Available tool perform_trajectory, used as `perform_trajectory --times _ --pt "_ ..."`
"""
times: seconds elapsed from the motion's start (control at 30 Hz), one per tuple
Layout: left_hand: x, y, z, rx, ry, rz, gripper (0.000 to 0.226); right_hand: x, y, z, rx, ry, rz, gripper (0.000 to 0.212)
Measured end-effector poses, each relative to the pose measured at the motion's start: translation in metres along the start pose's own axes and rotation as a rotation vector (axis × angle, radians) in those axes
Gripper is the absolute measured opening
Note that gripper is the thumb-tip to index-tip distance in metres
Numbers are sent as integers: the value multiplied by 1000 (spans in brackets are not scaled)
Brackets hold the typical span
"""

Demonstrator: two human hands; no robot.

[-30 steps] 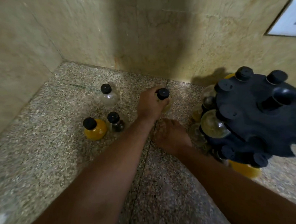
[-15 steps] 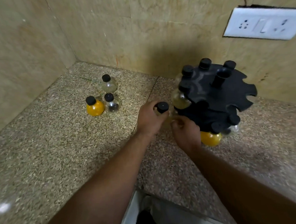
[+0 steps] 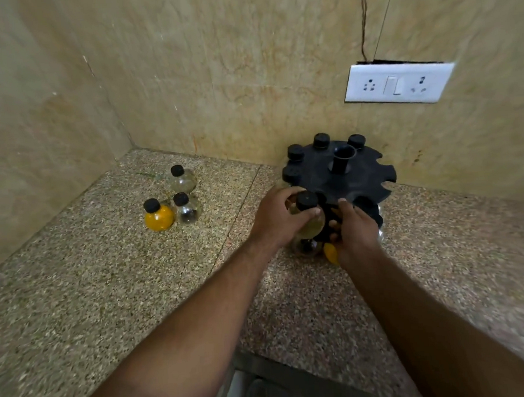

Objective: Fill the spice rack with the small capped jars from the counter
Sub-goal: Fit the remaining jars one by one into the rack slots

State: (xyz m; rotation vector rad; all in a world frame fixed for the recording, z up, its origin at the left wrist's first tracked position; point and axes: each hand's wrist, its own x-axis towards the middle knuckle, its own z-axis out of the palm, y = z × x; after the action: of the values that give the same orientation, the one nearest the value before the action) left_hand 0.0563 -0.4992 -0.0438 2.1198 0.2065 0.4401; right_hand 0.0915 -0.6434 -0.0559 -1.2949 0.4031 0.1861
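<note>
A black round spice rack (image 3: 353,175) with notched tiers stands on the counter near the back wall, several black-capped jars in its slots. My left hand (image 3: 275,219) grips a round clear jar with a black cap (image 3: 307,208) at the rack's front left edge. My right hand (image 3: 355,233) holds the rack's lower tier from the front. Three capped jars stand apart on the counter to the left: a yellow-filled one (image 3: 159,216), a clear one with dark contents (image 3: 187,210), and a clear one (image 3: 182,179) behind them.
The speckled stone counter (image 3: 107,282) meets tiled walls in the corner at back left. A white socket and switch plate (image 3: 397,83) is on the wall above the rack. The counter's front edge (image 3: 263,362) runs below my arms.
My left hand carried the jar rightward from the counter's middle up to the rack's edge. My right hand stayed on the rack. The camera pulled back and up.
</note>
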Motion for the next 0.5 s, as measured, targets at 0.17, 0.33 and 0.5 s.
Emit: perform_trajectory --times 0.17,0.33,0.5 --pt "5 7 12 25 -81 36 52 2 -14 -12 38 56 41 13" --pt "10 9 27 5 -109 47 56 11 -23 -14 -4 32 75 14" --pt "20 5 33 70 -89 56 55 16 -22 -12 -44 -34 83 18"
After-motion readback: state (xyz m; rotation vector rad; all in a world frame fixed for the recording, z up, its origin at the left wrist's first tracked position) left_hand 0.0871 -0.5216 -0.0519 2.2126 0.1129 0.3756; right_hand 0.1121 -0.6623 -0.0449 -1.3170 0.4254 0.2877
